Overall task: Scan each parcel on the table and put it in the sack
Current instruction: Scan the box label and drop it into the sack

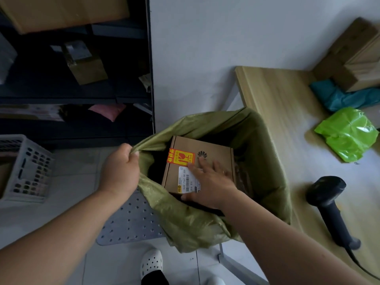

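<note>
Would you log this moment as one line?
left hand: grips sack rim | right hand: holds cardboard box inside sack | scanner: on table

The sack was a dull olive green. The box inside it was plain brown cardboard, bearing a red-and-yellow sticker, a white label with black print, and a dark logo. The bench showed pale wood grain. On it lay a bright green bag, a teal bag and a black scanner. The basket looked pale grey, perhaps white.
</note>
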Tool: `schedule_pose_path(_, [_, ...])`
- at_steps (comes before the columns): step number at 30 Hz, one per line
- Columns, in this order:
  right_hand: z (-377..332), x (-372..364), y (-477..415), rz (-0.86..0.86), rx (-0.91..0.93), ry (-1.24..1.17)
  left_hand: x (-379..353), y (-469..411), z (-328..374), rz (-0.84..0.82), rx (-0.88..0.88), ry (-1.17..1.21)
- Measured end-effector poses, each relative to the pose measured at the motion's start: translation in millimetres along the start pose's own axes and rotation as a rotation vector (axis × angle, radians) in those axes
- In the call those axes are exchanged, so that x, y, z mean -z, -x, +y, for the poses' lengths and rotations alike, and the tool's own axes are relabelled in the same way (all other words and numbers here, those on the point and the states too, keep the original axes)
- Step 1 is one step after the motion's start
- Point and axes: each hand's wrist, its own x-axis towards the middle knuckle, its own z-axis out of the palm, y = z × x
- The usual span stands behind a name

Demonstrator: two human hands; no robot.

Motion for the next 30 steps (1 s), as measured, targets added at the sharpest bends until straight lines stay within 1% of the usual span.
schedule_pose_path(2, [3.9,-6.1,2.3,-0.013,0.041,0.01,5.7,-12.8,-3.0,-0.026,0.061,-0.152])
schedule_pose_path(5, [14.3,-9.4,13.9,-0.014,0.122,0.063,7.8,-30.7,4.8,-0.167,0.097,-0.412])
schedule_pose_path(7, [20.4,-5.6,20.9,0.037,0.162,0.121,0.8,-39.9,20.8,-0.186,0.045,-0.544])
schedule_pose_path(9, [24.9,-0.6,25.6,0.063,0.147,0.117,-14.2,-50.6,37.7,-0.192,-0.014,-0.632])
schedule_pose_path(11, [28.1,3.0,29.1,0.078,0.069,-0.031,-30.6,-61.6,48.6,-0.234,-0.005,-0.722])
schedule_pose_path(12, [28.4,4.6,31.0,0.113,0.001,-0.179,-37.2,-66.6,49.2,-0.256,0.007,-0.776])
schedule_pose_path(14, [29.3,7.4,31.8,0.26,-0.182,-0.497,-43.4,-73.0,44.7,-0.266,0.0,-0.835])
schedule_pose_path(15, [29.1,7.8,31.8,0.305,-0.283,-0.592,-42.9,-75.3,41.1,-0.245,-0.024,-0.81])
schedule_pose_path(16, [28.1,7.6,31.4,0.288,-0.376,-0.652,-40.8,-77.4,37.5,-0.208,-0.062,-0.752])
schedule_pose_path(18, [25.0,5.2,28.5,0.173,-0.48,-0.766,-34.2,-79.7,32.8,-0.12,-0.161,-0.595])
schedule_pose_path(20, [20.2,3.9,23.2,0.105,-0.501,-0.915,-25.8,-78.2,33.1,-0.079,-0.258,-0.448])
schedule_pose_path(22, [14.7,6.0,17.8,0.102,-0.5,-1.015,-19.0,-73.4,34.8,-0.071,-0.317,-0.362])
schedule_pose_path(24, [11.2,8.3,13.7,0.086,-0.537,-1.094,-13.9,-67.8,34.4,-0.064,-0.323,-0.294])
schedule_pose_path(26, [11.2,10.7,15.1,-0.013,-0.553,-1.222,-10.9,-63.3,34.8,-0.074,-0.32,-0.229])
schedule_pose_path(28, [15.1,13.2,19.0,-0.09,-0.527,-1.363,-10.6,-61.8,40.4,-0.094,-0.337,-0.182])
schedule_pose_path(30, [19.3,16.9,24.2,-0.093,-0.509,-1.469,-10.9,-63.7,49.9,-0.098,-0.369,-0.17])
